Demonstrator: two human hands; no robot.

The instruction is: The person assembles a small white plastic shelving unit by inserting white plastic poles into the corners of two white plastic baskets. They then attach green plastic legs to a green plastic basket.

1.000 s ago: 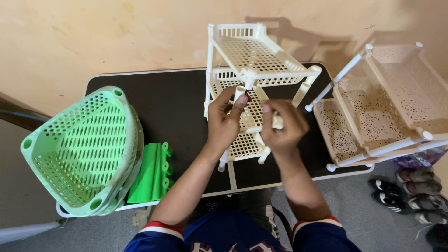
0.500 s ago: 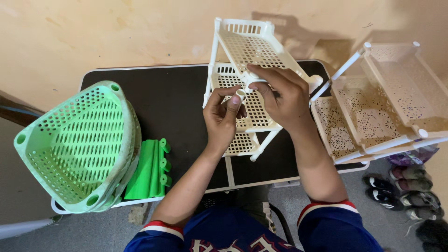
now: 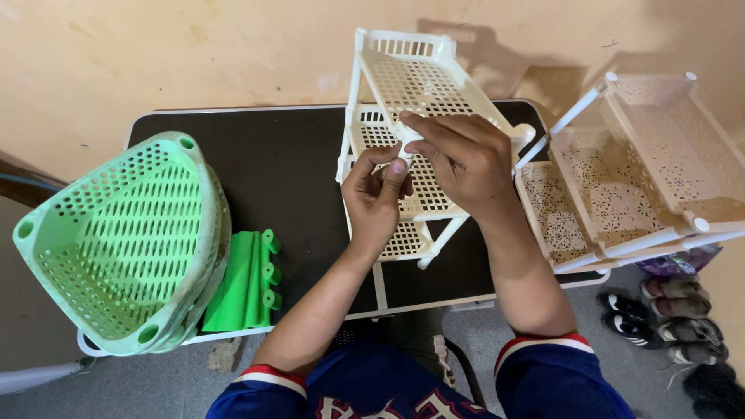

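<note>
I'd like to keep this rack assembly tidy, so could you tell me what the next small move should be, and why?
Probably press the small white connector piece down onto the cream tiered rack. Both the left hand and the right hand pinch it right at the rack's front edge, above the middle shelf, so it looks lined up; whether it is fully seated is hidden by the fingers.

A cream rack point(image 3: 419, 116) with a pierced grid of small square holes is seen on a black desk point(image 3: 287, 186) edged in white. A second rack point(image 3: 621, 186), pale beige, is patterned with lace-like floral perforations. Mint-green baskets point(image 3: 116, 240) are dotted with rows of oval holes, and bright green tubes point(image 3: 244, 283) are laid beside them. Navy sleeves point(image 3: 543, 372) are trimmed in red and white.
</note>
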